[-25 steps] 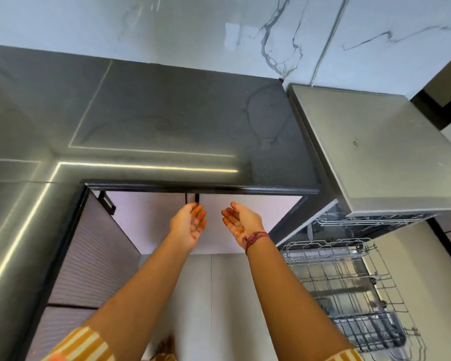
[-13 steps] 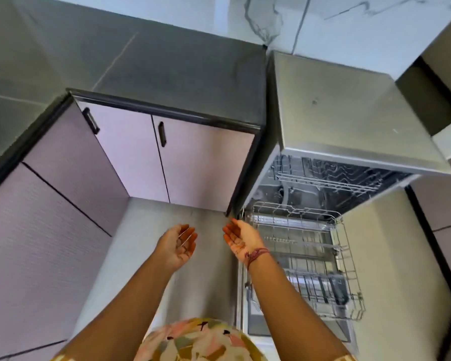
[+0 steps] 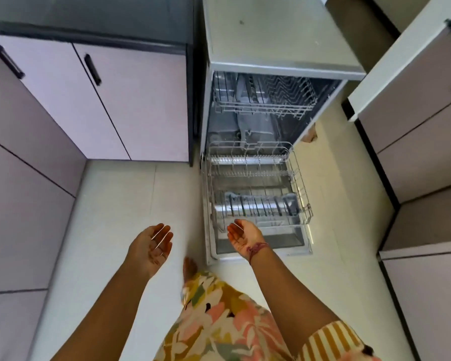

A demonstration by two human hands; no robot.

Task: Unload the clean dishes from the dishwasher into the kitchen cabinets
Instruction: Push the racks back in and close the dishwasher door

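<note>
Pale floor (image 3: 120,204) lower left; left hand (image 3: 151,246) and right hand (image 3: 241,237) spread, holding nothing, right over pulled-out rack (image 3: 301,183) edge.

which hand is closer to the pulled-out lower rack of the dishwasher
Right. The right hand hovers open, palm up, at the near front edge of the lower rack. The left hand, also open, is off to the rack's left over the floor.
</note>
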